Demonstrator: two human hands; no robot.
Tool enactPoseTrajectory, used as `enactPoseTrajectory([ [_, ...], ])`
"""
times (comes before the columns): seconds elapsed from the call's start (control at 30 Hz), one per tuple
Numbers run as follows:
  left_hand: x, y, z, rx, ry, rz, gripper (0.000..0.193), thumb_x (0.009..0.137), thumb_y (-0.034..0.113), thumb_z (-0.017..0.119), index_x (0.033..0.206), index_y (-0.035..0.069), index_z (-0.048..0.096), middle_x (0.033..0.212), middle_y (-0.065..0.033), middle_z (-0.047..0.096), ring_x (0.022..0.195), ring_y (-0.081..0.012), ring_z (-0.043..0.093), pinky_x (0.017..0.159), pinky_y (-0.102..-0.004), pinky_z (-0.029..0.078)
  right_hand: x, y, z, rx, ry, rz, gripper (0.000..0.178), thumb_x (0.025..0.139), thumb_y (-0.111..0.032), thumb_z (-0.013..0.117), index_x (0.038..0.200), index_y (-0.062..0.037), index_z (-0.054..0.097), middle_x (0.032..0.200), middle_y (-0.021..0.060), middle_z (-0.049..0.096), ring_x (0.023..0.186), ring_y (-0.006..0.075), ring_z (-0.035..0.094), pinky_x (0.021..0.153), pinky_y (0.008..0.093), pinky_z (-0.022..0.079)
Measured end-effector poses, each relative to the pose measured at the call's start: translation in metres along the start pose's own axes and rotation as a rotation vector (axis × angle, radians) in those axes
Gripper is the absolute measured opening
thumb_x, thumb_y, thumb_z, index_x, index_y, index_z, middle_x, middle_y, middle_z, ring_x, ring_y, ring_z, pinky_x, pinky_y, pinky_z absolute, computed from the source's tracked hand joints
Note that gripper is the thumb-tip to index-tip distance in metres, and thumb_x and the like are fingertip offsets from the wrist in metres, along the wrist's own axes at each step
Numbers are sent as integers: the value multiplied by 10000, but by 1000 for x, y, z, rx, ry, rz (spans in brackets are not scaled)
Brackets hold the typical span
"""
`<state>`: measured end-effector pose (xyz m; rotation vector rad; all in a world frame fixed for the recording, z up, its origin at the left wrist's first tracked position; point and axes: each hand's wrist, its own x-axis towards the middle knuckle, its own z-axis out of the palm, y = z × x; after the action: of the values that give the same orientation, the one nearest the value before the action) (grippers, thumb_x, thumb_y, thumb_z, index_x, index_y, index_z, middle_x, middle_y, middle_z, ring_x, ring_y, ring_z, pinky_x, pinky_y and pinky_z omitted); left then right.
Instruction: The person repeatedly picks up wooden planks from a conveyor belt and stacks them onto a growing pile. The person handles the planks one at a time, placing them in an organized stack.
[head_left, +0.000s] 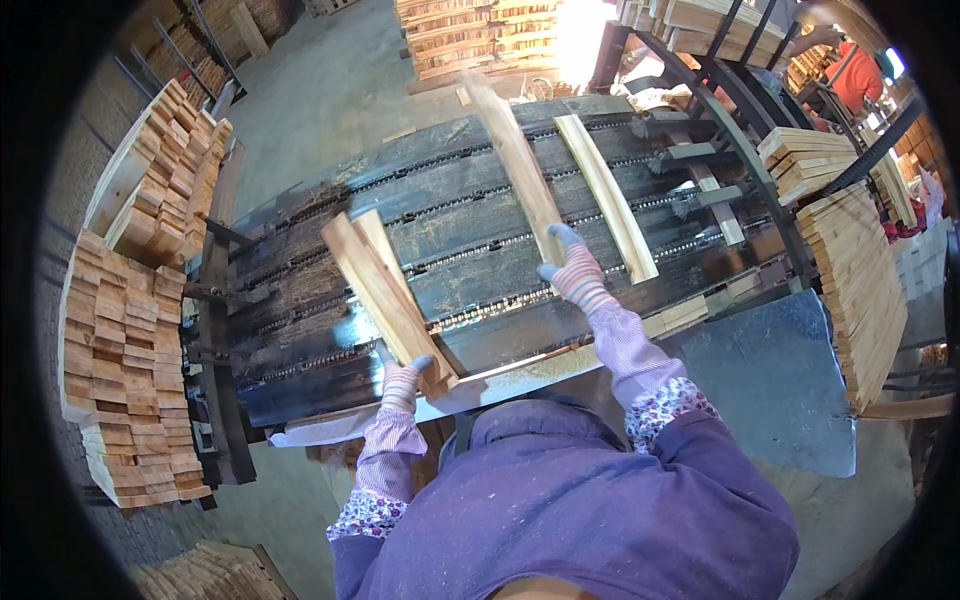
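My left hand [402,380], in a striped glove, grips the near end of a wooden board [372,285] that slants away to the upper left. Partly beneath it lies another board [378,238]. My right hand [575,272], gloved alike, has its thumb and fingers around the near end of a longer board [513,160], which reaches toward the far edge. A pale board [605,198] rests by itself to the right. These boards lie on or over a dark chain conveyor table [470,215] with several chains running across it.
Stacked wood blocks [125,350] stand at the left. More planks [855,290] are stacked at the right beside a blue-grey panel [770,370]. A lumber pile [480,40] is at the back. A person in orange [858,78] is at the far right, behind a metal frame [700,95].
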<state>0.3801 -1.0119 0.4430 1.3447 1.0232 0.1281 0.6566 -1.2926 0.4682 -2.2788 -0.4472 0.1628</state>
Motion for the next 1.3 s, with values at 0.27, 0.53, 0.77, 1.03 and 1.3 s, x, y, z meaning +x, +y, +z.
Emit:
enactPoseTrajectory([
  [0.27, 17, -11, -39, -194, -42, -159, 726, 648, 111, 968, 1251, -38, 592, 1075, -152, 715, 920, -294, 715, 825, -428, 608, 13, -65, 43, -669, -383, 309, 973, 860, -350, 798, 1649, -350, 228, 1581, 210, 370, 1448, 430, 445, 1132, 554, 424],
  [0.53, 9, -21, -57, -36, 158, 185, 854, 645, 82, 925, 1372, -60, 500, 1179, -166, 660, 1001, -260, 678, 859, -386, 600, 8, -99, 27, -225, -248, 272, 1027, 683, -233, 924, 1569, -269, 407, 1484, 226, 471, 1315, 386, 565, 1091, 455, 501],
  [0.77, -36, 44, -5, -63, 1, 348, 817, 672, 154, 931, 1350, -35, 518, 1167, -152, 679, 1019, -247, 674, 882, -390, 584, -32, -90, -1, 956, -243, 140, 1045, 682, -167, 912, 1558, -37, 358, 1325, 161, 599, 1207, 269, 613, 1025, 374, 535],
  [1.03, -25, 6, 76, 393, -114, 286, 992, 739, 418, 943, 1466, -24, 431, 1415, -283, 570, 1294, -400, 581, 1104, -451, 467, -100, -48, 73, 693, -482, 213, 1065, 677, -134, 888, 1578, -98, 322, 1371, 222, 595, 1260, 311, 589, 1073, 439, 509],
  [1.3, -19, 20, 49, 258, -195, 284, 910, 750, 160, 931, 1493, 2, 430, 1382, -228, 611, 1292, -304, 590, 1101, -429, 484, -93, -48, 65, 724, -477, 202, 999, 739, -71, 819, 1602, -92, 316, 1289, 178, 604, 1134, 255, 629, 1007, 387, 542],
])
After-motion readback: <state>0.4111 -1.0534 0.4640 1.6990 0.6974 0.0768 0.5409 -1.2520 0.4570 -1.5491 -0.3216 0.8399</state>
